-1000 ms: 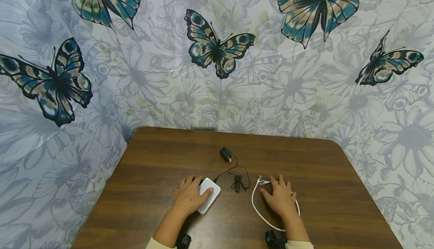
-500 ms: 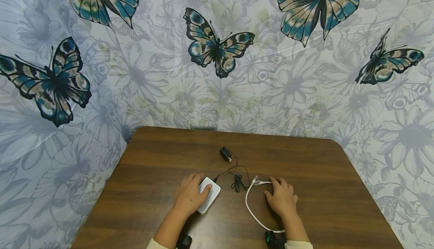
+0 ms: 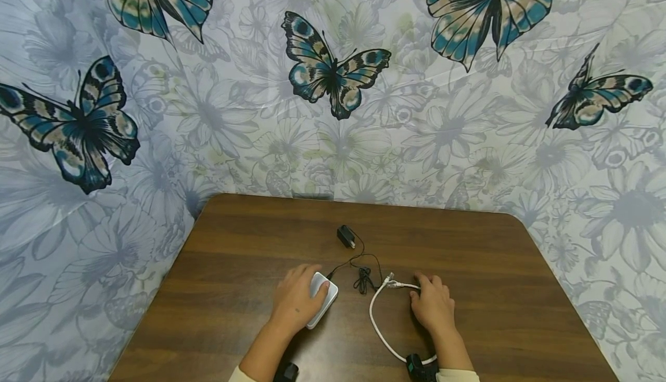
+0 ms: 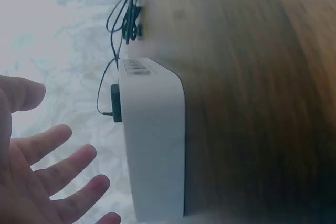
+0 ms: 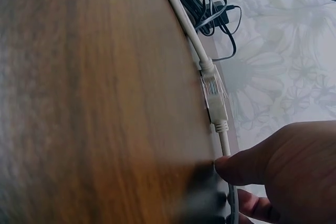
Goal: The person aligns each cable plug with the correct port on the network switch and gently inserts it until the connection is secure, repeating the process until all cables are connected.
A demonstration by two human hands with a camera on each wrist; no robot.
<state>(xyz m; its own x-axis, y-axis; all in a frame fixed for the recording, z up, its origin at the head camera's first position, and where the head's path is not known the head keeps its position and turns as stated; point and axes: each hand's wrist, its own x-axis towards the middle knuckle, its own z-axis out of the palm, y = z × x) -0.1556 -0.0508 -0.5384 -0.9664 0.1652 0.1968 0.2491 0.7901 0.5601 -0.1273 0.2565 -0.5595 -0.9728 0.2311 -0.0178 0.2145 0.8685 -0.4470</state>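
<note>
My left hand [image 3: 295, 298] hovers over the left side of a white box with rounded corners [image 3: 329, 299]. In the left wrist view its fingers are spread and relaxed, apart from the box [image 4: 155, 140], whose end carries a row of ports. To the right, my right hand [image 3: 434, 304] pinches a white network cable [image 3: 372, 315] between thumb and fingers, close behind one plug. The cable lies in a loop, and its two clear plugs [image 5: 212, 90] sit side by side in the right wrist view. Part of the loop is hidden under the right wrist.
A black power adapter [image 3: 346, 236] lies behind the box. Its thin cord, with a tied bundle [image 3: 363, 281], runs to the box's far end and passes near the cable plugs. The brown wooden table [image 3: 250, 237] ends at a butterfly-patterned cloth [image 3: 333, 156].
The cable loop and its plugs have shifted left toward the cord bundle. My right hand has closed in on the cable; my left hand has slid slightly right across the box.
</note>
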